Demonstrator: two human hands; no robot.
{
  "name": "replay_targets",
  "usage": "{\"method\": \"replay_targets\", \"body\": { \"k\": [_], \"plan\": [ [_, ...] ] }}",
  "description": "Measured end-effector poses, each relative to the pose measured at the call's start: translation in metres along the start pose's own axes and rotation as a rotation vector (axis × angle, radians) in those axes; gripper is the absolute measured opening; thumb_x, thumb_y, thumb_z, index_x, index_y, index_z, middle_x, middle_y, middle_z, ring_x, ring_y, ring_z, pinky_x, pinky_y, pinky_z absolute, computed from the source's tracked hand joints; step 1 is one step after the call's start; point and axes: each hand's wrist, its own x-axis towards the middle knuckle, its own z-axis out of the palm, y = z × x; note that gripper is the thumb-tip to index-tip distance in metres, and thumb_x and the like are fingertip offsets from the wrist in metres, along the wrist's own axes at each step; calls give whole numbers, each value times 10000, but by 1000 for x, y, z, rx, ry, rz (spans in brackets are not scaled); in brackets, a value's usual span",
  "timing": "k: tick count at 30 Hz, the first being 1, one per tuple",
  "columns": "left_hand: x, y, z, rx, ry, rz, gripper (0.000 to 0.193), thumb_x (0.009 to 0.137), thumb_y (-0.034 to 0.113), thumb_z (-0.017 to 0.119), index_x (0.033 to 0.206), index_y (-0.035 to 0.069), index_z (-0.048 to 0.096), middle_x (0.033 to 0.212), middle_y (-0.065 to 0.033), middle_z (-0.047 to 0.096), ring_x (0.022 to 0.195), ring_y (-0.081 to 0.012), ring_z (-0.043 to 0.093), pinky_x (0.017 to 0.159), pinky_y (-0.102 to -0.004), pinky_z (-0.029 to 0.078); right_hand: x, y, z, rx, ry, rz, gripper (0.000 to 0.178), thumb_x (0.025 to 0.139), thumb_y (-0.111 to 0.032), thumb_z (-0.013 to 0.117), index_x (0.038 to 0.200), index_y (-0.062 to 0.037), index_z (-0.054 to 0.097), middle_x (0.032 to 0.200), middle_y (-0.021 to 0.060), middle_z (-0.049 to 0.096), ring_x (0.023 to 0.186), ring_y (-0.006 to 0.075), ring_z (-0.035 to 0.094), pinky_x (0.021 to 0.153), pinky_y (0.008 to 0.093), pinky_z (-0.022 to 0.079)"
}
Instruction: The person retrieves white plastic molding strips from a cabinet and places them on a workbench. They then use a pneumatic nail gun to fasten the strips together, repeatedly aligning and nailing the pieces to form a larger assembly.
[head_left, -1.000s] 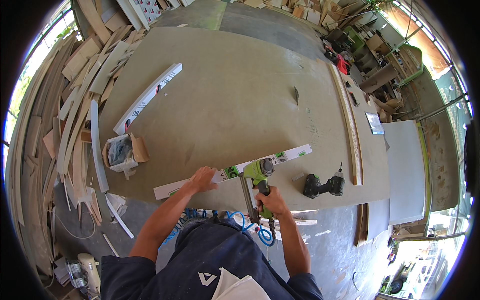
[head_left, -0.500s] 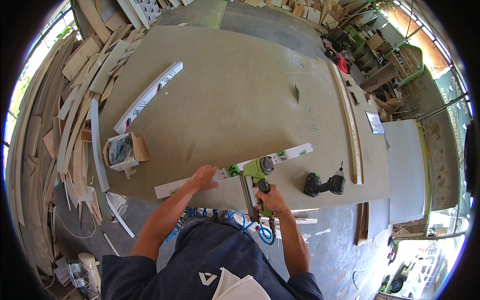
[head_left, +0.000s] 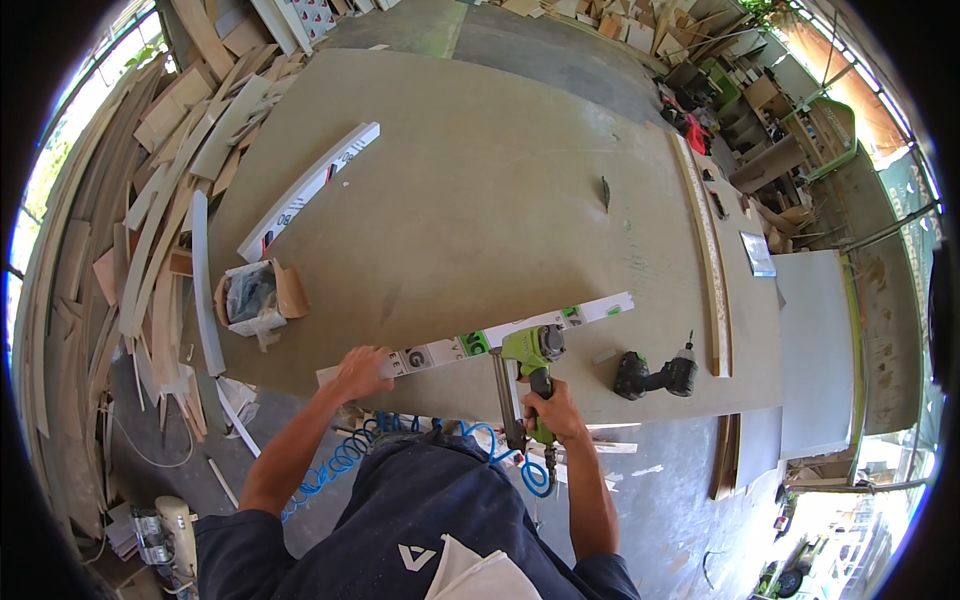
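Note:
A long white strip with green and black printing [head_left: 440, 354] lies aslant near the front edge of the large worktable [head_left: 470, 210]. Around its left part my left hand [head_left: 362, 374] is closed, the fingers over the far side. My right hand [head_left: 556, 411] grips the handle of a green pneumatic nail gun [head_left: 529, 348]. The gun's head overlaps the strip right of its middle; whether its nose touches the strip I cannot tell. A coiled blue air hose [head_left: 537, 480] joins the gun near the bottom of its grip and runs left in front of my body.
A black cordless drill [head_left: 655, 374] lies right of the strip. Farther left are another white strip [head_left: 310, 190] and an open cardboard box with a plastic bag [head_left: 255, 299]. One long narrow board [head_left: 707, 260] lies along the right side. Stacked wood offcuts [head_left: 150, 240] crowd the left.
My left hand has slid left along the strip, uncovering more of its printing. The nail gun stays in my right hand at about the same place over the strip. The whole view has shifted slightly.

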Motion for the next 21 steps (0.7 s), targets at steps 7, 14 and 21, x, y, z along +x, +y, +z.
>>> {"method": "replay_targets", "body": {
  "k": [7,14,21],
  "plan": [
    [23,5,17,24,37,70,589,757,317,766,1214,-7,583,1095,-242,646,1060,-412,607,933,-497,478,3,-12,14,-92,-70,-14,343,869,-50,638,1193,60,615,659,79,612,494,152,596,480,304,491],
    [59,30,21,4,48,165,519,773,295,769,1142,-22,587,1055,-237,660,1063,-405,617,940,-493,477,11,-14,29,-105,-90,-6,337,864,-62,648,1180,51,618,666,78,612,486,146,592,454,297,483],
    [60,31,23,14,52,174,519,778,296,778,1139,-25,587,1055,-239,662,1078,-404,617,957,-484,469,14,-14,31,-101,-83,-7,318,874,-41,648,1177,51,618,652,84,608,478,156,587,471,308,500]
  ]
}}
